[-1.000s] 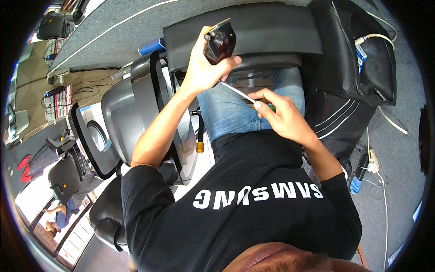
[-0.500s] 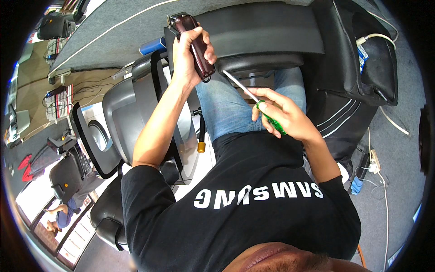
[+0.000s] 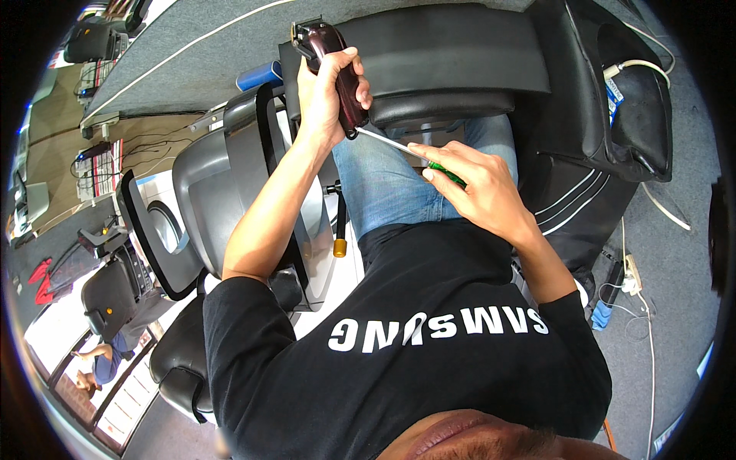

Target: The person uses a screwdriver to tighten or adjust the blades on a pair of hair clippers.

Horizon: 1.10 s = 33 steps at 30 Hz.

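My left hand (image 3: 326,96) is wrapped round a dark maroon hair clipper (image 3: 346,86), its metal blade end pointing up and away from me. A small hanging loop sits at the clipper's near end. In my right hand (image 3: 483,188) is a screwdriver (image 3: 447,175) with a green handle and a long metal shaft. The shaft runs up to the left, and its tip meets or nearly meets the near end of the clipper beside the loop; whether it touches I cannot tell. My fingers cover part of the green handle.
Beyond my hands lies a black padded seat (image 3: 452,54). A grey and black chair (image 3: 222,184) stands close on my left, with a blue object (image 3: 259,77) past it. White cables (image 3: 652,360) and a power strip (image 3: 632,274) lie on the grey floor at right.
The screwdriver has swung left and down, bringing its tip to the clipper's near end. My right hand has turned palm-down over the handle. The clipper has shifted slightly right.
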Available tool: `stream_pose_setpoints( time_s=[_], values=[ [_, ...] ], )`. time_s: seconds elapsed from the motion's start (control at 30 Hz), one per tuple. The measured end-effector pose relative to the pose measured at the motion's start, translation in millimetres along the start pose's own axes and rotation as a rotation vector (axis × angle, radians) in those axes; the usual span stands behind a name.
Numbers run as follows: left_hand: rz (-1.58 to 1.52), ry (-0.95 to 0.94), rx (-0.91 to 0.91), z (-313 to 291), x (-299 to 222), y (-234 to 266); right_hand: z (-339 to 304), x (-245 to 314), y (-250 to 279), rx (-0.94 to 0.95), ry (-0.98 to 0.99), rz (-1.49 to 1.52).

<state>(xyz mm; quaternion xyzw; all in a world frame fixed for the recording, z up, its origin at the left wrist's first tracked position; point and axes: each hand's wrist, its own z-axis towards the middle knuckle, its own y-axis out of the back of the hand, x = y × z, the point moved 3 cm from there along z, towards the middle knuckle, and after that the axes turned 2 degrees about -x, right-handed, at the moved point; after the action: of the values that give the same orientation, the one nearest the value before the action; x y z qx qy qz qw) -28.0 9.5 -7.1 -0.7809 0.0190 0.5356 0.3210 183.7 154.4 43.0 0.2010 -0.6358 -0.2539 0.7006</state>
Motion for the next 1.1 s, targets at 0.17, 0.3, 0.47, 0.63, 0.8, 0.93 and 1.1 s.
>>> stream_pose_setpoints(
  time_s=[0.17, 0.3, 0.47, 0.63, 0.8, 0.93, 1.1],
  values=[
    [0.022, -0.031, 0.004, -1, -1, -3, 0, -2, -1, 0.002, -0.014, 0.015],
    [0.083, -0.053, -0.009, -4, -3, -6, -1, -7, -4, -0.004, -0.024, 0.102],
    [0.108, -0.075, -0.002, -5, -2, -8, -2, -14, -7, 0.029, -0.091, 0.255],
    [0.143, -0.088, -0.013, -6, -2, -10, 2, -7, 9, 0.082, -0.142, 0.210],
    [0.136, -0.071, -0.027, -4, -2, -7, -1, -6, 32, 0.012, -0.285, 0.586],
    [0.098, -0.054, -0.031, -3, -1, -7, 4, -3, 45, -0.030, -0.130, 0.490],
    [0.096, -0.048, -0.038, -2, 0, -5, 7, 5, 46, -0.206, -0.043, 0.481]
  ],
)
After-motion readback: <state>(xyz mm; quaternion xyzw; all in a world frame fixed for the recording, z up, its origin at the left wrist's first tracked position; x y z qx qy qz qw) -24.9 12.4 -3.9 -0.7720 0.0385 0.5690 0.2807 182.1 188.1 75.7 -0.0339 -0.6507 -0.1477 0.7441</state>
